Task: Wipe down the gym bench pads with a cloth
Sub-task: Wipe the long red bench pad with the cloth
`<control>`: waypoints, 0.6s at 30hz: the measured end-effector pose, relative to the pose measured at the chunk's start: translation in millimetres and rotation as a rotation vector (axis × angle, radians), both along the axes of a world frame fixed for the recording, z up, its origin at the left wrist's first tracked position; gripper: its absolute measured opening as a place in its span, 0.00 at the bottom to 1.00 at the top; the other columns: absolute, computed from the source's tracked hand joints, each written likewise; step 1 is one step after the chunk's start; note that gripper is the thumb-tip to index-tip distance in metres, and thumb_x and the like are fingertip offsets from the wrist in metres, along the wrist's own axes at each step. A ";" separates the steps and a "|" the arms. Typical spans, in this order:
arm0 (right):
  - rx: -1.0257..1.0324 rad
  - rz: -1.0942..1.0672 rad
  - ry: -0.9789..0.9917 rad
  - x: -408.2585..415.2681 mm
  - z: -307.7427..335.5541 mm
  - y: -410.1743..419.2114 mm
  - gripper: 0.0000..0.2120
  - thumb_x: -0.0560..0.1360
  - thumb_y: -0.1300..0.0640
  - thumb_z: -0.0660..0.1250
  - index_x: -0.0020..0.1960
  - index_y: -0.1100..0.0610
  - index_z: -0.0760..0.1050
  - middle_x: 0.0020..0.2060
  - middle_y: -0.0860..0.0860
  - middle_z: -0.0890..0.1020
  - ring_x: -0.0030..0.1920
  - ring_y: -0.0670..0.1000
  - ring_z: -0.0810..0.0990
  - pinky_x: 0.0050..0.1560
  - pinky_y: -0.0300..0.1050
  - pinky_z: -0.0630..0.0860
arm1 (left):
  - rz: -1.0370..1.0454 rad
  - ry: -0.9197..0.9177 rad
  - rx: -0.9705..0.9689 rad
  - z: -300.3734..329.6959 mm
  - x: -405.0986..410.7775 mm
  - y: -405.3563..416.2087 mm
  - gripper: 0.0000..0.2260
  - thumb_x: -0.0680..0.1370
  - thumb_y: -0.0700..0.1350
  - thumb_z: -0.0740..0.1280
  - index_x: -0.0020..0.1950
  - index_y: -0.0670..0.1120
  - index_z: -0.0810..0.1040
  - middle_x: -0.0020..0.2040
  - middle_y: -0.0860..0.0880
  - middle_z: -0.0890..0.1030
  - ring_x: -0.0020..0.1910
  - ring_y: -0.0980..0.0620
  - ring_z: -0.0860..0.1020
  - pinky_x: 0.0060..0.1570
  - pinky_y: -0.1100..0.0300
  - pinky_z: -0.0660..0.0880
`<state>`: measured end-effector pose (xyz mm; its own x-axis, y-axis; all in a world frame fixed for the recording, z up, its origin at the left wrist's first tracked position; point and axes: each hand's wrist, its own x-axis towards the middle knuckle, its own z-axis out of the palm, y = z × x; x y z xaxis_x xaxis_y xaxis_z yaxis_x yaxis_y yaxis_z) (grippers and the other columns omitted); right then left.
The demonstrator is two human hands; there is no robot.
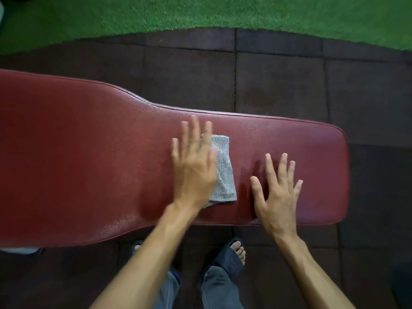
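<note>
A long dark-red bench pad (89,152) runs across the view, wide at the left and narrow at the right. A folded grey cloth (224,170) lies on its narrow part. My left hand (195,166) lies flat with straight, spread fingers over the cloth's left half and is blurred. My right hand (276,190) rests flat on the bare pad to the right of the cloth, fingers spread, holding nothing. A gap of pad shows between the cloth and my right hand.
Dark rubber floor tiles (289,85) surround the bench. Green turf (200,12) begins beyond them at the top. My feet in sandals (234,253) stand close against the bench's near edge.
</note>
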<state>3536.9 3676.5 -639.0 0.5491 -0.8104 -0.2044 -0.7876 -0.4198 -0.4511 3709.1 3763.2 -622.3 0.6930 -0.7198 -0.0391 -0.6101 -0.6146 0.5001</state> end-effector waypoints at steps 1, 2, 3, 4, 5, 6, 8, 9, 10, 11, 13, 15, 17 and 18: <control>0.007 0.002 -0.023 9.5 2.6 5.0 0.31 0.79 0.37 0.50 0.80 0.44 0.51 0.81 0.51 0.45 0.80 0.53 0.40 0.76 0.68 0.44 | 0.021 -0.071 0.032 0.2 18.6 14.8 0.25 0.84 0.50 0.53 0.81 0.49 0.55 0.82 0.48 0.49 0.82 0.47 0.45 0.79 0.46 0.42; 0.012 0.019 -0.040 21.7 4.6 11.3 0.31 0.79 0.38 0.50 0.80 0.45 0.51 0.81 0.51 0.45 0.80 0.53 0.40 0.77 0.66 0.44 | 0.050 -0.131 0.088 -1.5 38.3 28.6 0.25 0.84 0.51 0.52 0.81 0.48 0.55 0.82 0.47 0.50 0.82 0.46 0.46 0.79 0.44 0.44; 0.013 0.050 -0.053 36.0 6.3 18.7 0.30 0.80 0.38 0.50 0.80 0.45 0.51 0.81 0.51 0.45 0.80 0.53 0.39 0.77 0.65 0.44 | 0.071 -0.175 0.154 -3.2 56.3 40.1 0.26 0.84 0.52 0.51 0.81 0.47 0.56 0.82 0.46 0.51 0.82 0.45 0.47 0.78 0.42 0.46; 0.010 0.086 -0.064 52.4 7.2 26.5 0.30 0.81 0.39 0.51 0.80 0.45 0.51 0.81 0.51 0.44 0.80 0.53 0.39 0.77 0.64 0.43 | 0.076 -0.207 0.217 -6.1 70.5 49.0 0.26 0.83 0.52 0.50 0.81 0.46 0.55 0.82 0.45 0.51 0.82 0.44 0.48 0.78 0.41 0.47; 0.003 0.119 -0.068 69.8 6.5 34.3 0.29 0.81 0.40 0.51 0.80 0.45 0.51 0.81 0.52 0.44 0.80 0.54 0.39 0.77 0.65 0.43 | 0.065 -0.226 0.265 -9.6 79.7 55.0 0.27 0.83 0.53 0.50 0.81 0.45 0.55 0.82 0.44 0.50 0.81 0.43 0.48 0.78 0.40 0.48; -0.012 0.143 -0.057 86.1 4.1 41.8 0.29 0.82 0.41 0.50 0.80 0.46 0.50 0.81 0.52 0.44 0.80 0.54 0.39 0.77 0.65 0.44 | 0.044 -0.241 0.294 -13.3 83.7 58.2 0.27 0.83 0.53 0.49 0.81 0.45 0.54 0.82 0.44 0.50 0.82 0.43 0.47 0.78 0.40 0.48; -0.066 0.146 0.004 109.8 -3.6 57.3 0.29 0.82 0.41 0.49 0.80 0.46 0.49 0.81 0.53 0.44 0.80 0.55 0.40 0.77 0.66 0.45 | 0.025 -0.278 0.304 -19.3 83.3 60.5 0.27 0.84 0.53 0.48 0.82 0.45 0.53 0.82 0.44 0.49 0.82 0.43 0.47 0.78 0.39 0.48; -0.089 0.131 0.026 113.8 -7.1 64.6 0.29 0.82 0.41 0.49 0.80 0.46 0.48 0.81 0.53 0.44 0.80 0.55 0.40 0.78 0.64 0.45 | 0.029 -0.296 0.300 -21.8 81.8 60.7 0.27 0.84 0.54 0.48 0.82 0.45 0.52 0.82 0.44 0.48 0.82 0.43 0.47 0.78 0.40 0.48; -0.103 0.125 0.032 111.7 -9.8 71.4 0.28 0.83 0.42 0.49 0.80 0.47 0.47 0.81 0.53 0.44 0.80 0.55 0.40 0.78 0.63 0.46 | 0.033 -0.307 0.297 -23.7 80.8 60.6 0.28 0.84 0.55 0.48 0.82 0.45 0.52 0.82 0.43 0.48 0.82 0.43 0.47 0.78 0.40 0.48; -0.102 0.140 0.028 103.3 -11.4 77.8 0.28 0.83 0.43 0.48 0.80 0.47 0.47 0.81 0.53 0.45 0.80 0.55 0.41 0.78 0.62 0.47 | 0.034 -0.313 0.299 -24.2 80.8 60.8 0.28 0.84 0.55 0.48 0.82 0.46 0.51 0.82 0.43 0.48 0.82 0.43 0.46 0.79 0.40 0.47; -0.107 0.209 0.040 71.1 -12.8 86.7 0.27 0.83 0.44 0.47 0.80 0.46 0.47 0.81 0.52 0.46 0.80 0.55 0.43 0.78 0.62 0.50 | 0.013 -0.318 0.300 -23.2 80.6 61.2 0.28 0.84 0.57 0.48 0.82 0.48 0.52 0.82 0.43 0.47 0.82 0.42 0.45 0.78 0.39 0.46; -0.102 0.205 0.098 35.9 -13.6 83.9 0.27 0.83 0.44 0.45 0.80 0.46 0.47 0.81 0.50 0.46 0.80 0.54 0.44 0.76 0.64 0.51 | -0.030 -0.331 0.306 -22.0 79.6 60.9 0.28 0.83 0.59 0.49 0.82 0.50 0.52 0.83 0.44 0.47 0.81 0.42 0.45 0.78 0.38 0.46; -0.058 0.108 0.126 22.9 -13.7 60.8 0.28 0.82 0.43 0.45 0.80 0.46 0.45 0.81 0.48 0.43 0.80 0.53 0.42 0.76 0.67 0.48 | -0.055 -0.347 0.308 -21.9 80.0 61.2 0.28 0.83 0.60 0.49 0.82 0.52 0.53 0.83 0.44 0.48 0.81 0.41 0.45 0.77 0.37 0.47; -0.041 0.049 0.131 28.2 -14.3 43.7 0.28 0.82 0.43 0.45 0.80 0.45 0.44 0.81 0.48 0.42 0.80 0.53 0.40 0.76 0.68 0.47 | -0.059 -0.350 0.304 -22.0 80.7 60.3 0.28 0.83 0.60 0.50 0.82 0.52 0.54 0.83 0.45 0.49 0.81 0.42 0.46 0.77 0.37 0.48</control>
<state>3565.1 3720.2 -653.3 0.5589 -0.7924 -0.2444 -0.8167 -0.4750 -0.3277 3789.8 3823.5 -644.3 0.6601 -0.7508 -0.0256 -0.7486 -0.6602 0.0606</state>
